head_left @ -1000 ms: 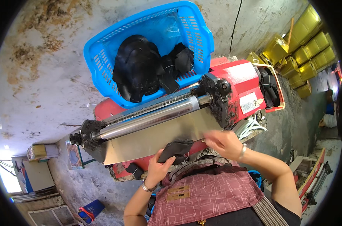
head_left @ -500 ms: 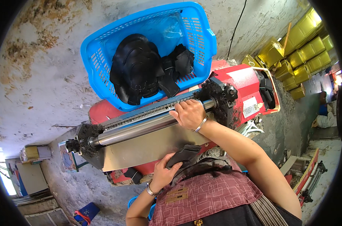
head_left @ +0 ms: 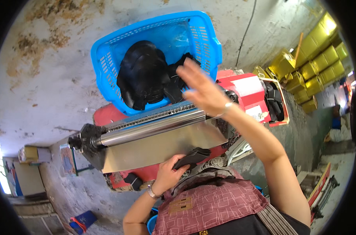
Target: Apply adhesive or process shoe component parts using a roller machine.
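Note:
My left hand (head_left: pixel 169 171) is closed round a small stack of thin black leather-like pieces (head_left: pixel 197 156), held just in front of the machine's flat metal plate (head_left: pixel 162 148). My right hand (head_left: pixel 202 89), blurred by motion, is in the air over the right end of the machine's steel roller (head_left: pixel 154 127). Its fingers point to the basket and its thumb stands apart; nothing shows in it. Behind the roller, a blue plastic basket (head_left: pixel 103 87) holds large curved black pieces (head_left: pixel 140 74) and a smaller heap of black pieces (head_left: pixel 174 86), partly covered by my right hand.
The machine's red housing (head_left: pixel 246 88) stands at the right, beside a pale-rimmed tray (head_left: pixel 286 113) of black pieces. A black bundle (head_left: pixel 134 181) lies below the plate. White loops (head_left: pixel 240 152) hang at the right. Yellow tins (head_left: pixel 309 68) are stacked against the wall.
My right hand has left the roller, opened out and risen towards the basket. My left hand keeps the stack in nearly the same place. The whole view has shifted slightly.

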The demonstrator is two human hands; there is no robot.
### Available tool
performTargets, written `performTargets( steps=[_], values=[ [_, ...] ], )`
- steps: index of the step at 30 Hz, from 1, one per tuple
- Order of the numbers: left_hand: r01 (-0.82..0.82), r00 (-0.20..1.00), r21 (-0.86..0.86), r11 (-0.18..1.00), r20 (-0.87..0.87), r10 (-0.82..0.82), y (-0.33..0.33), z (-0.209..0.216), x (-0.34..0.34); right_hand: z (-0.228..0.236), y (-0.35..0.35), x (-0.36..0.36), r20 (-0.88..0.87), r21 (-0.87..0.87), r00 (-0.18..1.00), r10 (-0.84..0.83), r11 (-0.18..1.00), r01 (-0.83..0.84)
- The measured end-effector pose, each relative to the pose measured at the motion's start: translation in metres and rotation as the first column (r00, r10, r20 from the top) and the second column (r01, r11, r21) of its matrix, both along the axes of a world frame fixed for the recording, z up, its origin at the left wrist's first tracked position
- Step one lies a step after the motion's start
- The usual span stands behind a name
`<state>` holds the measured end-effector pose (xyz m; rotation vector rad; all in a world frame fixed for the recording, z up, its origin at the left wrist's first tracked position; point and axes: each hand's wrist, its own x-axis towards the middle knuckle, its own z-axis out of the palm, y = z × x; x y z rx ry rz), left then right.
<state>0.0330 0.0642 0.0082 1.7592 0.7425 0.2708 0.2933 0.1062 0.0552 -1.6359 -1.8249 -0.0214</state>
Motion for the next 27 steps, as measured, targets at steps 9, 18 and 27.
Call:
performTargets(
  steps=[9,18,27],
  values=[
    [0.041,0.992,-0.050,0.998,-0.120,-0.047,0.004,0.014,0.031,-0.130,-0.066,0.269,0.389,-0.383,0.894,-0.224,0.843,0.378],
    [-0.055,0.995,0.765,0.641,-0.015,0.103,0.008,-0.020,0.045,0.001,-0.085,0.184,-0.586,-0.593,0.735,-0.341,0.799,-0.102],
    [-0.022,0.993,0.736,0.677,-0.063,0.100,0.014,-0.023,0.053,-0.028,0.074,0.067,-0.685,-0.710,0.727,-0.049,0.270,-0.651]
  ],
)
